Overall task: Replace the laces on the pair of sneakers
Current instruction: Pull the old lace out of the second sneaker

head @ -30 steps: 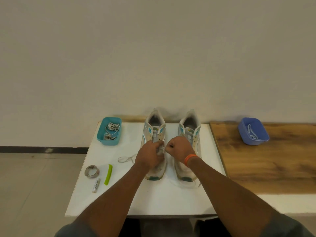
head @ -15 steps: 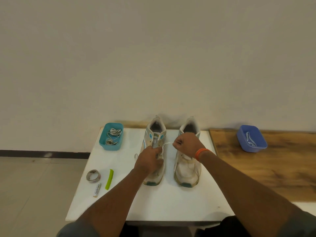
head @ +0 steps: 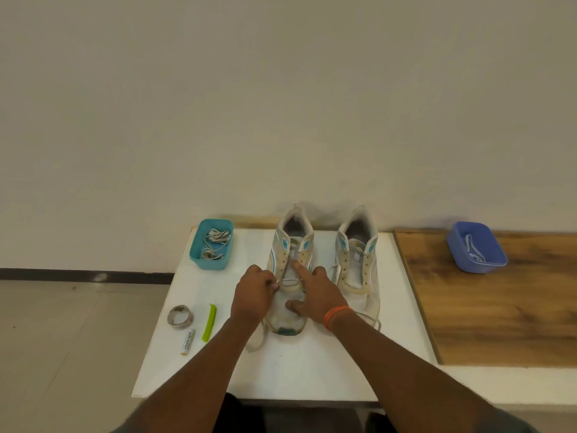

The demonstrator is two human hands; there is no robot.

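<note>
Two worn white sneakers with teal accents stand side by side on the white table (head: 281, 370), toes toward me. My left hand (head: 254, 295) pinches a white lace at the left edge of the left sneaker (head: 292, 245). A loop of that lace (head: 257, 339) trails onto the table below the hand. My right hand (head: 315, 292) rests on the same sneaker, index finger stretched onto the tongue and thumb on the toe. The right sneaker (head: 357, 260) has a loose lace hanging near its toe.
A teal bin (head: 212, 245) with grey laces sits at the back left. A blue bin (head: 476, 251) holding a lace stands on the wooden board (head: 499, 307) to the right. A tape roll (head: 180, 316), a green clip (head: 209, 321) and a small white tube (head: 187, 341) lie front left.
My right hand has let go of the lace it was pulling rightward and now lies on the left sneaker with its finger straight. The left hand has shifted to the sneaker's left edge.
</note>
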